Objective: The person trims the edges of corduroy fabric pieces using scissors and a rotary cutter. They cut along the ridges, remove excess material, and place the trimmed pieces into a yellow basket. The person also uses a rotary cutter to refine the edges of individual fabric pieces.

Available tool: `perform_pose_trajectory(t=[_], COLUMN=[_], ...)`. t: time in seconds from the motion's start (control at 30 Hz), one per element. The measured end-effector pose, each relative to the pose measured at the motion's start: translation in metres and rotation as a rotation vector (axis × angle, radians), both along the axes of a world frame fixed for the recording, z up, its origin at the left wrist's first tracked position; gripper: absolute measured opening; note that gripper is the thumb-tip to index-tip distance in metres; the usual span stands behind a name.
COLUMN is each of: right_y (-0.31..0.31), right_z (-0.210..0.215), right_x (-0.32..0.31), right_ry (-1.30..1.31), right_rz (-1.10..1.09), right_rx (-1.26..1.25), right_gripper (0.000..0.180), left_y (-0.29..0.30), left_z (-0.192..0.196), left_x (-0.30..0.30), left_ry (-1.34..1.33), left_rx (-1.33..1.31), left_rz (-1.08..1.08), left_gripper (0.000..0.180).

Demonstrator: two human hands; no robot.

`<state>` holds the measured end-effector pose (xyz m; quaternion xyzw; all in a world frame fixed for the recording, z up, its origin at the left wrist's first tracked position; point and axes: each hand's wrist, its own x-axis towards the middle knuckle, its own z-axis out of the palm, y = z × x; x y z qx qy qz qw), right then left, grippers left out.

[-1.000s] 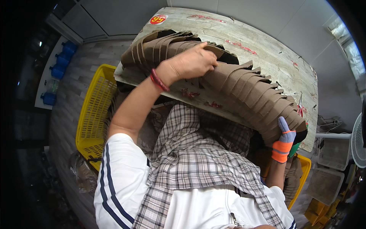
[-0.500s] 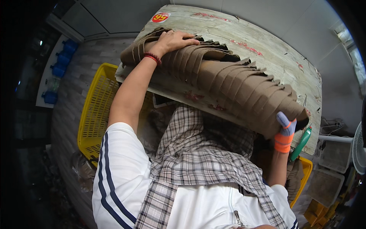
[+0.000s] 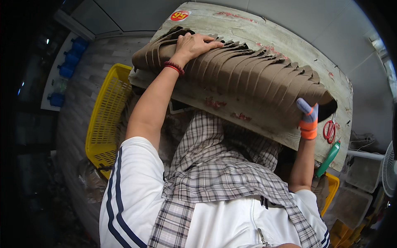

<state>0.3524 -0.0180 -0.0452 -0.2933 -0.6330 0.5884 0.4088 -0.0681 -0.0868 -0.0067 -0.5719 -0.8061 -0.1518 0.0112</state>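
Note:
A long row of overlapping brown fabric pieces [image 3: 244, 70] lies fanned across the table [image 3: 285, 37], their far edges dark and curling. My bare left hand [image 3: 196, 45], with red bracelets on its wrist, rests on the left part of the row, fingers stretched over the top. At the row's right end is my right hand [image 3: 308, 115], in a purple-grey glove with an orange cuff. Its thumb lies up against the fabric; the other fingers are mostly hidden behind the cloth. Red-handled scissors [image 3: 329, 131] lie just right of that hand.
A green-handled tool [image 3: 328, 159] lies at the table's right edge. On the left stands a yellow basket [image 3: 101, 124]; another yellow container [image 3: 331, 194] is at lower right. A white fan [image 3: 388, 169] is at the far right. Blue bottles [image 3: 66, 70] line the left wall.
The right end of the fabric row has shifted and its pieces lie more evenly, with the dark open end showing more. My right hand has moved slightly up, and the red scissor handles are now uncovered.

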Motion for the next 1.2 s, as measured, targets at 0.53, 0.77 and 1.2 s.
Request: perform_pose_trajectory(t=[0.53,0.77,1.2], right_y=[0.114,0.101,0.066], right_z=[-0.151,-0.187,-0.154], right_x=[0.091,0.064,0.038], right_ry=[-0.254,0.145,0.152], right_rz=[-0.271,-0.583,-0.718], right_rx=[0.484,0.268,0.413], right_gripper=[0.041,0.038,0.039], left_y=[-0.005,-0.101,-0.108], left_z=[-0.008,-0.001,-0.015], left_x=[-0.004,-0.121,-0.032], left_ry=[-0.468,-0.374,0.041], left_rx=[0.156,0.584,0.251], left_rz=[-0.132,-0.175,0.076], left_gripper=[0.045,0.024,0.064])
